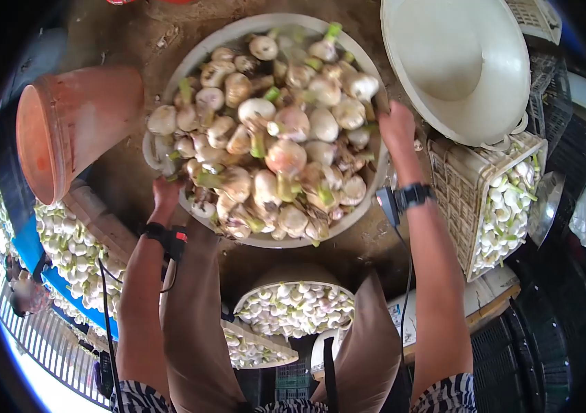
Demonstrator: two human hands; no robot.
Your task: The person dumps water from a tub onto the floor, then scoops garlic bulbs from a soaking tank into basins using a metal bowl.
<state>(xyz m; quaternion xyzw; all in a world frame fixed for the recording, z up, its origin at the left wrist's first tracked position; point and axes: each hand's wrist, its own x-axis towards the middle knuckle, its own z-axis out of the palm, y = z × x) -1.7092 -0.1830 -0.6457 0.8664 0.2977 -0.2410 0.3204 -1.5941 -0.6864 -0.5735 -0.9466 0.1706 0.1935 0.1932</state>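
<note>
While both grips (167,193) (397,127) hold, the basin (276,243) (garlic (286,157) inside) lies between.

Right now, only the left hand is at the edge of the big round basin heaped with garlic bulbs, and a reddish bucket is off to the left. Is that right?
Not quite: the head view shows the right hand at the edge of the basin heaped with garlic bulbs as well as the left hand. The reddish bucket is off to the left.
</note>
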